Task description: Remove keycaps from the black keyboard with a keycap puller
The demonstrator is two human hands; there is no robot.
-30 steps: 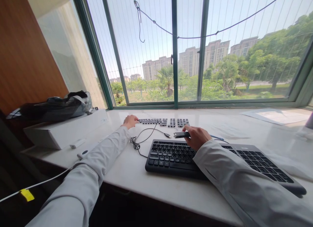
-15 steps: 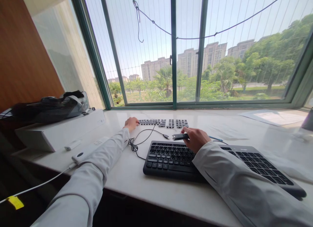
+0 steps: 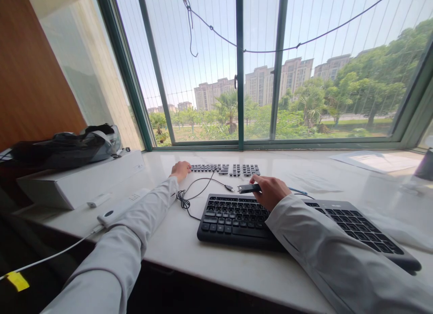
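Likely an office or home workroom: a black keyboard [image 3: 233, 217] just under the right fingers [image 3: 261, 184] on a pale stone desk [image 3: 176, 242], wide window [image 3: 239, 70] beyond them facing apartment blocks [image 3: 264, 81].

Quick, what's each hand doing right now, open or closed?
Left hand: curled at the loose keycaps; grip cannot be told.
Right hand: closed on a small black tool.

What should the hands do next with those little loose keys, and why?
Probably the left hand should pinch one cap from the rows of loose keycaps it reaches and carry it toward the black keyboard, because the right hand holds a small black tool by that keyboard's far edge.
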